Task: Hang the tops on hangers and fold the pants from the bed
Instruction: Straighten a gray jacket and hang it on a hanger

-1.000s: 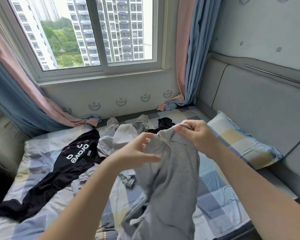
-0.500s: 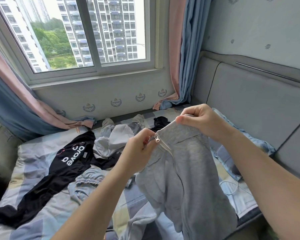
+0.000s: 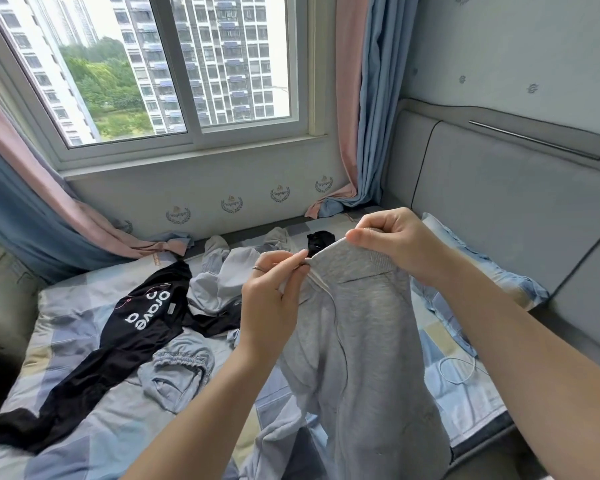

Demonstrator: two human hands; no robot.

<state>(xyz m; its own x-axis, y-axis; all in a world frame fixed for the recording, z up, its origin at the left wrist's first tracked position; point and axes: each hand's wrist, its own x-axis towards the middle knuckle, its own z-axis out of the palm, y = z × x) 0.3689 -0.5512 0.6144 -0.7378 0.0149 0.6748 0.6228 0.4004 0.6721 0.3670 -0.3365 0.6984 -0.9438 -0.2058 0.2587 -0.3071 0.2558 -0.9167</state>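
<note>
Sorting out the grey zip top over the bed

My left hand (image 3: 274,299) pinches the zipper edge, my right hand (image 3: 388,240) grips the collar of the grey top (image 3: 357,341), held above the bed (image 3: 84,393) near its headboard side. I'd pull the collar taut and level; free room lies in the bed's middle, beyond the black top (image 3: 142,313).
</note>
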